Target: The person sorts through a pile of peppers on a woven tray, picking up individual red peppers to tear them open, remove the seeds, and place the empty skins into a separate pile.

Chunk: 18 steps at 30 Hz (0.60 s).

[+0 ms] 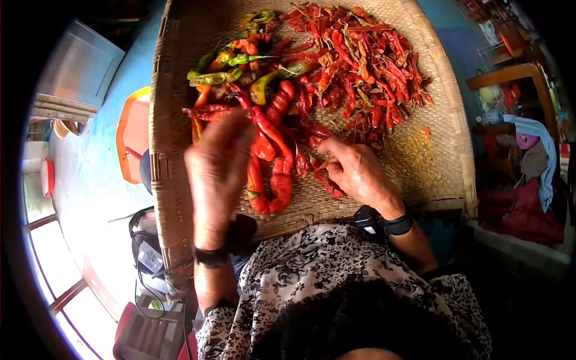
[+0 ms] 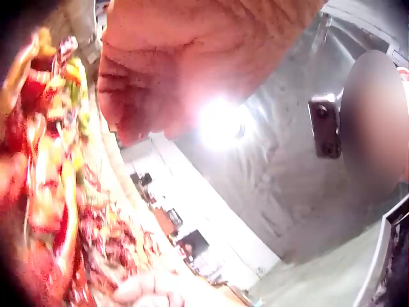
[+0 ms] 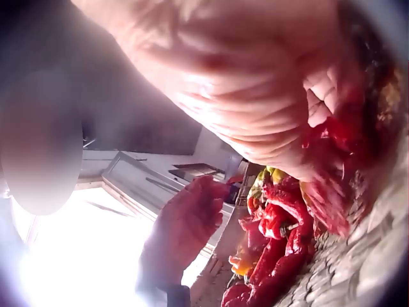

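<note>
My left hand (image 1: 219,162) is over the larger glossy red peppers (image 1: 279,186) at the left of a woven tray (image 1: 309,219). Motion blurs its fingers, and I cannot tell whether they hold anything. Lower right of the pile, my right hand (image 1: 360,174) reaches down with bent fingers. In the right wrist view its fingers close around a red chili pepper (image 3: 345,134), low over the weave. Green peppers (image 1: 222,78) lie farther up on the left side. A heap of smaller, wrinkled dried red chilies (image 1: 372,66) spreads over the upper right.
Loose yellow seeds (image 1: 414,156) are scattered on the tray's right part. The tray has a raised woven rim (image 1: 162,132). An orange-rimmed basin (image 1: 129,138) stands on the floor to the left. Shelves and cloth (image 1: 534,156) are at the right.
</note>
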### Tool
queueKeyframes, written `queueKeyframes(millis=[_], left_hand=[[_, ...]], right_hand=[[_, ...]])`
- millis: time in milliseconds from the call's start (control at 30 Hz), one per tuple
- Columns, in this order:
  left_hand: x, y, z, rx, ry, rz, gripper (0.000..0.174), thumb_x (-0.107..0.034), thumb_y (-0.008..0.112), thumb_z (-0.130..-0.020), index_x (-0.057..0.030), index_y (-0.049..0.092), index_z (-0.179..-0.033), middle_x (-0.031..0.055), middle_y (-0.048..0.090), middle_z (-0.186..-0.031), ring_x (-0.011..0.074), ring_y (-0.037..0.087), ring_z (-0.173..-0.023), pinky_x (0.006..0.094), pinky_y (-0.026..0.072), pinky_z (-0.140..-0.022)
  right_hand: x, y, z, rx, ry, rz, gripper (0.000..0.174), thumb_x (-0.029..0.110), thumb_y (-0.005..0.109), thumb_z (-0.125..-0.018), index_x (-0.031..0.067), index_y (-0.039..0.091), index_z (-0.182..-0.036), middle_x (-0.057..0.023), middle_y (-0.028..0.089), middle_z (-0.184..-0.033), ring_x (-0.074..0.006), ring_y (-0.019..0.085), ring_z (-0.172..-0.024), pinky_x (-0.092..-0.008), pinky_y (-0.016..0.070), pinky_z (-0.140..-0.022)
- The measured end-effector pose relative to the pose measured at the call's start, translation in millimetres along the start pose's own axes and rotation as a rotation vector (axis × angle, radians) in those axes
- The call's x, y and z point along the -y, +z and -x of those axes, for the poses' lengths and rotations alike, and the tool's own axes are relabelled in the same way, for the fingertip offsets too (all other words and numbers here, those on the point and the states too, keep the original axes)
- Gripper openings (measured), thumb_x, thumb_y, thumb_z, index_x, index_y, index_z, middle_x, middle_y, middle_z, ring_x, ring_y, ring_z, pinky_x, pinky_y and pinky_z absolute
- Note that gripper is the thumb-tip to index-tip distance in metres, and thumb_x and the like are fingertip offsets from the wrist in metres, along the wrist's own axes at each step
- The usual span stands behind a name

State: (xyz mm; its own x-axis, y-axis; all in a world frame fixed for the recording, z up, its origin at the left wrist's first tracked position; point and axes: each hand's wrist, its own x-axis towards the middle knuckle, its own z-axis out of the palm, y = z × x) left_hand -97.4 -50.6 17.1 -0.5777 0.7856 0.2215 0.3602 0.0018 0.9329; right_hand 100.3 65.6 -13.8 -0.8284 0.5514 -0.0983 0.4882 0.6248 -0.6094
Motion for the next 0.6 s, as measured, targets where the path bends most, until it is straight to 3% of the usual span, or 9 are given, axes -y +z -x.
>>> queueKeyframes(millis=[100,167,200,233,333,433,500,567,600], left_hand=[[-5.3,32.6,17.0,0.208,-0.034,-0.037,0.020,-0.003,0.063,-0.083,-0.0030,0.063,-0.103,0.0108,0.066,-0.088,0.0165,0.064,-0.075,0.0277,0.0504,-0.066],[2.5,48.0,26.2,0.266,-0.057,0.025,0.023,0.000,0.063,-0.082,-0.0033,0.062,-0.105,0.0126,0.065,-0.089,0.0201,0.065,-0.074,0.0288,0.0508,-0.065],[-10.3,51.0,26.6,0.320,-0.195,-0.001,0.028,0.001,0.065,-0.080,-0.0042,0.060,-0.107,0.0117,0.064,-0.089,0.0226,0.064,-0.076,0.0304,0.0509,-0.066],[-7.9,54.6,26.2,0.331,0.005,0.010,0.031,-0.001,0.066,-0.079,-0.0046,0.059,-0.109,0.0107,0.063,-0.090,0.0241,0.064,-0.080,0.0313,0.0510,-0.067],[-9.7,58.4,27.4,0.395,0.073,0.010,0.030,-0.002,0.067,-0.080,-0.0046,0.060,-0.108,0.0104,0.063,-0.090,0.0246,0.062,-0.082,0.0314,0.0509,-0.067],[-4.1,55.8,26.5,0.410,0.080,0.072,0.023,-0.002,0.065,-0.081,-0.0038,0.062,-0.105,0.0104,0.064,-0.088,0.0221,0.063,-0.077,0.0304,0.0511,-0.067],[-6.3,51.0,25.9,0.381,-0.098,0.071,0.015,-0.005,0.064,-0.084,-0.0036,0.065,-0.098,0.0082,0.066,-0.085,0.0155,0.062,-0.071,0.0283,0.0505,-0.061],[-5.3,39.4,21.5,0.208,-0.103,0.144,0.011,-0.010,0.064,-0.086,-0.0058,0.066,-0.096,0.0020,0.065,-0.081,0.0054,0.054,-0.060,0.0204,0.0440,-0.050],[-16.1,28.6,16.9,0.112,-0.189,0.247,0.010,-0.010,0.063,-0.087,-0.0061,0.066,-0.096,-0.0002,0.063,-0.079,0.0051,0.052,-0.057,0.0185,0.0420,-0.049]], right_hand=[[-7.9,-3.5,4.6,-0.046,0.048,-0.263,0.020,-0.003,0.061,-0.079,0.0014,0.055,-0.098,-0.0136,0.065,-0.079,-0.0186,0.063,-0.069,-0.0305,0.0503,-0.060],[-5.4,-7.7,8.8,-0.242,0.004,-0.468,0.017,-0.006,0.061,-0.080,0.0007,0.056,-0.095,-0.0092,0.064,-0.078,-0.0121,0.060,-0.068,-0.0250,0.0490,-0.061],[2.2,-15.1,12.0,-0.218,0.071,-0.609,0.013,-0.004,0.062,-0.082,0.0003,0.057,-0.092,-0.0051,0.064,-0.079,-0.0086,0.058,-0.069,-0.0236,0.0486,-0.062],[4.4,-18.0,13.3,-0.223,0.074,-0.610,0.013,-0.004,0.062,-0.082,0.0003,0.057,-0.092,-0.0051,0.064,-0.079,-0.0086,0.058,-0.069,-0.0236,0.0486,-0.062],[10.8,-21.0,15.0,-0.185,-0.035,-0.732,0.009,0.000,0.062,-0.085,0.0015,0.057,-0.092,-0.0012,0.062,-0.078,-0.0056,0.056,-0.069,-0.0212,0.0468,-0.061],[11.9,-20.8,14.3,-0.191,-0.030,-0.811,0.007,0.004,0.062,-0.087,0.0024,0.057,-0.093,0.0003,0.059,-0.075,-0.0049,0.054,-0.067,-0.0203,0.0456,-0.060],[10.7,-16.6,9.0,-0.345,-0.077,-0.792,0.008,0.009,0.061,-0.089,0.0025,0.058,-0.093,0.0010,0.057,-0.072,-0.0044,0.052,-0.064,-0.0195,0.0443,-0.058],[10.2,-15.5,6.7,-0.340,-0.014,-0.893,0.009,0.011,0.059,-0.090,0.0021,0.058,-0.092,-0.0014,0.057,-0.074,-0.0065,0.053,-0.064,-0.0207,0.0447,-0.054],[6.1,-13.8,3.0,-0.277,-0.044,-0.639,0.008,0.010,0.060,-0.089,0.0015,0.058,-0.090,-0.0040,0.059,-0.077,-0.0085,0.054,-0.064,-0.0219,0.0453,-0.053]])
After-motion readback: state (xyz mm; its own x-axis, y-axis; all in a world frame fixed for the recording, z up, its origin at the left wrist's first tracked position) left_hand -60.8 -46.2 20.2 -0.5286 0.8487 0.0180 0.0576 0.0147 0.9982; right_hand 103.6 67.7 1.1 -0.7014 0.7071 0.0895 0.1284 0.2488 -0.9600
